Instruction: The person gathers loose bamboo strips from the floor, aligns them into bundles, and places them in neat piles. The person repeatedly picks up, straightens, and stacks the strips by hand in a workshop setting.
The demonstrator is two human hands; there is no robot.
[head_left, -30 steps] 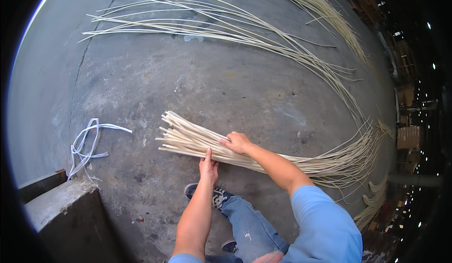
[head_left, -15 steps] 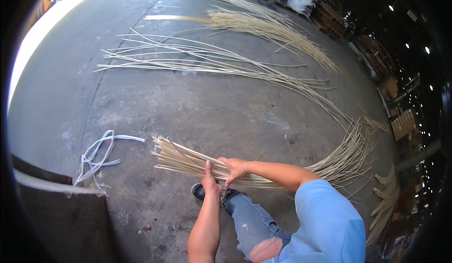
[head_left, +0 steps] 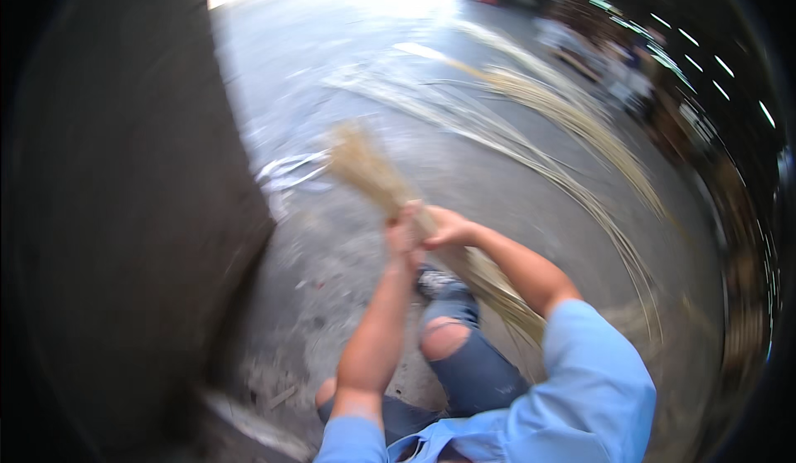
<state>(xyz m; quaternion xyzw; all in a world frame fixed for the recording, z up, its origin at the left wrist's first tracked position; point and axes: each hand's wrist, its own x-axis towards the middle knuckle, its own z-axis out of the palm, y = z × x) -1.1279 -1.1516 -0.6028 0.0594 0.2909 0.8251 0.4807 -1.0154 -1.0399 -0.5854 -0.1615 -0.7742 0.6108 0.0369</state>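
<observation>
Both of my hands are wrapped round a thick bundle of pale rattan canes [head_left: 369, 169], holding it about a third of the way from its blunt end. My left hand [head_left: 404, 232] grips from the near left side. Close beside it, my right hand [head_left: 448, 227] clasps the bundle from the right. The cut ends point up and left, blurred by motion, while the rest of the bundle slopes down under my right forearm. White ties [head_left: 292, 171] lie on the floor just left of the cut ends.
A dark wall-like block [head_left: 124, 198] fills the left side. Loose canes [head_left: 531, 144] lie across the concrete floor [head_left: 332, 314] beyond my hands, with a thicker pile of canes [head_left: 572, 115] farther off. Blurred stacked goods [head_left: 605, 61] stand at the far right.
My view has swung, so the dark block fills the left. The bundle has tilted more steeply, cut ends upward and nearer the white ties. Both hands keep their grip.
</observation>
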